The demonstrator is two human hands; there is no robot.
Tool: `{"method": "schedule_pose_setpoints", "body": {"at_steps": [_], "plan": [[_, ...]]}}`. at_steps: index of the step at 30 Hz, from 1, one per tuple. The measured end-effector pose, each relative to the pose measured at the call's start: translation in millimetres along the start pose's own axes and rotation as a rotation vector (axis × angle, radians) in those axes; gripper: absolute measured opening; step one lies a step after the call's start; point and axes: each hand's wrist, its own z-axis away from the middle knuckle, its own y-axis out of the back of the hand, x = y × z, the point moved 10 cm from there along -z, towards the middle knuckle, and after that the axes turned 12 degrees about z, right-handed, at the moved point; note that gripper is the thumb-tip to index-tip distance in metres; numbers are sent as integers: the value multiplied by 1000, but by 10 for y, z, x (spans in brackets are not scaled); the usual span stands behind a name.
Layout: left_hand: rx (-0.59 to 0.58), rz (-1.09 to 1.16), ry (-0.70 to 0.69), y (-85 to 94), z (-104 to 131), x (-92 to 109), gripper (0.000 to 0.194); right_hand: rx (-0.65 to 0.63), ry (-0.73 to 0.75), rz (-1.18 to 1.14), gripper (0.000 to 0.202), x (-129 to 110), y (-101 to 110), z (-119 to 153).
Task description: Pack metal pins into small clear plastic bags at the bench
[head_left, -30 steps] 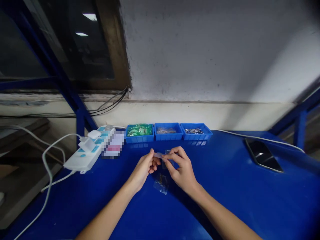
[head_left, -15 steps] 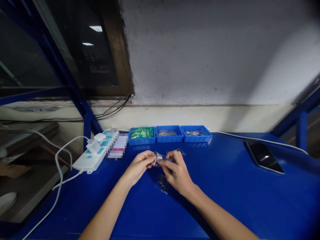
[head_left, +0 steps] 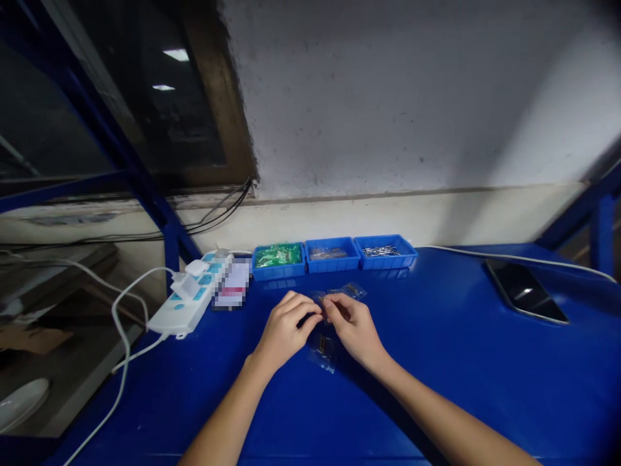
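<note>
My left hand (head_left: 285, 330) and my right hand (head_left: 353, 325) meet above the blue table (head_left: 436, 362), fingertips pinched together on a small clear plastic bag (head_left: 319, 299) held between them. A second small clear bag (head_left: 324, 349) with dark parts inside lies on the table just under my hands. Another clear bag (head_left: 350, 290) lies a little beyond my right hand.
Three small blue trays stand in a row at the back: one with green parts (head_left: 278, 256), one with clear bags (head_left: 332, 254), one with metal pins (head_left: 385, 251). A white power strip (head_left: 191, 292) and its cable lie at left. A dark phone (head_left: 526, 291) lies at right.
My hands have drawn closer together, and the bag that was stretched between them is now mostly hidden by my fingers. The view has shifted slightly.
</note>
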Motion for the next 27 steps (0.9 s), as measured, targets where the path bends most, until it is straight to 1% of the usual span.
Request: {"method": "schedule_pose_setpoints", "body": {"at_steps": [2, 4, 5, 7, 9, 11, 13, 14, 15, 17, 19, 20, 22, 24, 27], "plan": [[28, 138, 169, 53, 2, -189, 25, 51, 127, 92, 22, -109, 36, 36], [59, 300, 344, 80, 34, -393, 42, 70, 296, 193, 20, -254, 20, 95], [69, 370, 412, 79, 54, -476, 46, 65, 367, 237, 20, -310, -8, 125], [91, 462, 493, 74, 82, -581, 41, 57, 443, 303, 22, -359, -57, 162], [116, 485, 503, 86, 85, -613, 29, 59, 437, 334, 24, -349, -74, 157], [171, 434, 457, 141, 73, -581, 23, 47, 374, 311, 23, -301, -70, 122], [229, 318, 369, 208, 56, -479, 19, -1, 267, 225, 24, -215, -79, 70], [242, 255, 311, 221, 45, -400, 18, -37, 198, 151, 28, -156, -94, 44], [235, 197, 247, 210, 32, -310, 16, -72, 126, 61, 35, -93, -112, 23], [178, 108, 125, 131, 12, -133, 16, -111, 0, -104, 48, 20, -144, -2], [109, 59, 49, 35, 8, -21, 17, -100, -66, -166, 49, 92, -140, -14], [85, 51, 38, 1, 9, -2, 17, -80, -65, -146, 46, 102, -120, -17], [71, 90, 78, -27, 13, -49, 15, -26, 15, -37, 37, 49, -58, -18], [110, 210, 189, -7, 28, -194, 23, 11, 184, 126, 30, -97, -22, 7], [200, 483, 400, -8, 86, -468, 43, 8, 431, 387, 34, -298, -68, 88]]}}
